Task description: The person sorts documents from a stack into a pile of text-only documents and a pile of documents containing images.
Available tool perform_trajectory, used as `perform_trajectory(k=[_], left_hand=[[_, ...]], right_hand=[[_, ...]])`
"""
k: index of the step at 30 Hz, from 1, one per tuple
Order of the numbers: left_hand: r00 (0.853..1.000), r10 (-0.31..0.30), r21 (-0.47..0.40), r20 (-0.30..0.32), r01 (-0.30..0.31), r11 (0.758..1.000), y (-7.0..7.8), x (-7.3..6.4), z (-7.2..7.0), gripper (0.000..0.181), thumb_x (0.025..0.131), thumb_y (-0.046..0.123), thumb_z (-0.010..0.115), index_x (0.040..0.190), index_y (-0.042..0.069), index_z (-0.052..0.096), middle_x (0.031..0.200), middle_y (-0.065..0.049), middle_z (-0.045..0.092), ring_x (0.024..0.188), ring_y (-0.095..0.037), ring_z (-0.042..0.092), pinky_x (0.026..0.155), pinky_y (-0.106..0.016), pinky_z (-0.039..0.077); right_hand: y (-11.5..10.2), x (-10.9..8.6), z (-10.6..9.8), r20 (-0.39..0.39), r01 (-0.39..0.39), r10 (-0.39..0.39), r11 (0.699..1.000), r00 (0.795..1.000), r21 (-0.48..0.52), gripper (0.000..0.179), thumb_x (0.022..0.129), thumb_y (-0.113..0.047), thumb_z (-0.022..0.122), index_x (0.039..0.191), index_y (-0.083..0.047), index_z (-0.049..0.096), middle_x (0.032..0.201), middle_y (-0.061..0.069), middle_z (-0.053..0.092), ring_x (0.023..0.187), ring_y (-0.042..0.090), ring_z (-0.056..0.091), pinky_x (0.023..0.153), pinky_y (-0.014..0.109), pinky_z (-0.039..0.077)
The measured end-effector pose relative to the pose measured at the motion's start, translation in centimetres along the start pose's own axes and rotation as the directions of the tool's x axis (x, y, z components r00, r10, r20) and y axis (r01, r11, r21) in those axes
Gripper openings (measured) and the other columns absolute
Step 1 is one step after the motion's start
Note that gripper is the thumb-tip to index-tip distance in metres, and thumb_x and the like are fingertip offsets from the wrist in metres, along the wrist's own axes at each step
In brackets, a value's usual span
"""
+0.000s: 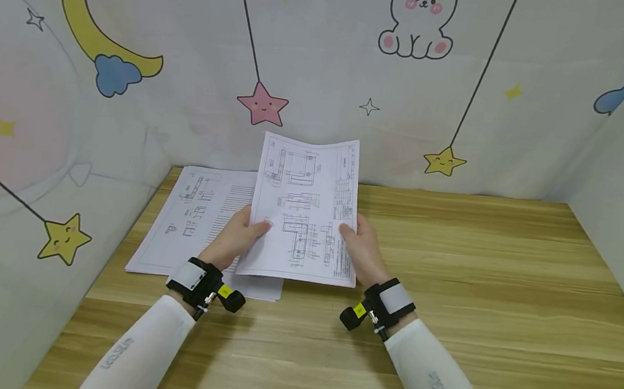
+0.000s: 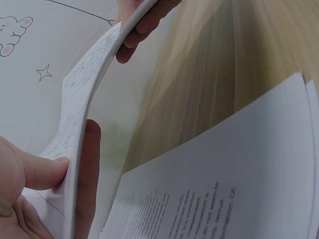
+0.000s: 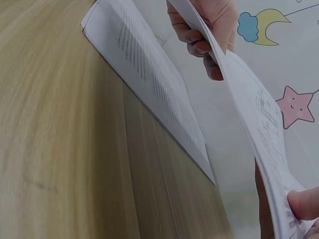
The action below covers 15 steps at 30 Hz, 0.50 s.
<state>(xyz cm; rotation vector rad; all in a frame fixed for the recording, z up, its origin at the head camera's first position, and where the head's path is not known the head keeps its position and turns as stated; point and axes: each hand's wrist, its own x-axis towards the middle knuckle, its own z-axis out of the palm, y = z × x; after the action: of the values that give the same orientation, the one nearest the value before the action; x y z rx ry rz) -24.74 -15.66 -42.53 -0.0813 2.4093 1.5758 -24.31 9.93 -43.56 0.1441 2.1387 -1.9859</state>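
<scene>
1. Paper makes the main thing here: a held stack (image 1: 305, 203) of thin white sheets, bent in a soft curve, with its edges lying almost together in one smooth layered side.
2. This stack is raised above the wooden table (image 1: 479, 288), left of the middle of its far edge, and it covers partly the lying sheets (image 1: 186, 251).
3. Left hand (image 1: 235, 237) is clamped on the left side of the stack: the thumb presses flat on the printed face, and the fingers support from behind.
4. Right hand (image 1: 365, 251) grips the opposite side in the same manner, thumb in front, fingers at the back.
5. On the face of the held stack are fine line drawings of angular, L-like shapes, with small tables of thin lines.
6. The lying sheets rest flat near the far left corner of the table, not exactly aligned, carrying small drawings and rows of text.
7. The table has a yellow-brown, striped wood grain. Behind its far edge stands a pale wall (image 1: 327, 50) with printed stars and a bear.
8. Both forearms wear white sleeves (image 1: 141, 348), and black straps (image 1: 170, 284) go around the wrists.
</scene>
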Motion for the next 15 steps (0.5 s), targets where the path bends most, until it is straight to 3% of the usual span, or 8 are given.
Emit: perform_trajectory(k=[8,15], left_hand=[[0.994,0.052,-0.003,0.095,-0.052,0.999,1.4,0.3,2.7,0.052,0.103,0.015,0.044,0.153,0.012,0.027,0.14,-0.012,0.052,0.123,-0.026,0.054,0.102,-0.042,0.045],[0.984,0.084,0.003,0.16,-0.086,0.996,2.3,0.8,5.4,0.057,0.1,0.007,0.044,0.153,0.009,0.025,0.151,-0.013,0.042,0.138,-0.028,0.04,0.117,-0.051,0.032]], right_hand=[[0.1,-0.9,-3.4,-0.031,0.016,-0.019,0.996,0.999,-0.084,0.042,0.107,-0.025,0.039,0.148,-0.015,0.038,0.122,0.011,0.061,0.099,0.019,0.064,0.079,0.029,0.053],[0.1,-1.3,-6.6,-0.068,-0.019,0.009,0.988,0.998,-0.152,0.043,0.107,-0.026,0.038,0.148,-0.013,0.038,0.122,0.013,0.061,0.095,0.018,0.065,0.076,0.028,0.055]])
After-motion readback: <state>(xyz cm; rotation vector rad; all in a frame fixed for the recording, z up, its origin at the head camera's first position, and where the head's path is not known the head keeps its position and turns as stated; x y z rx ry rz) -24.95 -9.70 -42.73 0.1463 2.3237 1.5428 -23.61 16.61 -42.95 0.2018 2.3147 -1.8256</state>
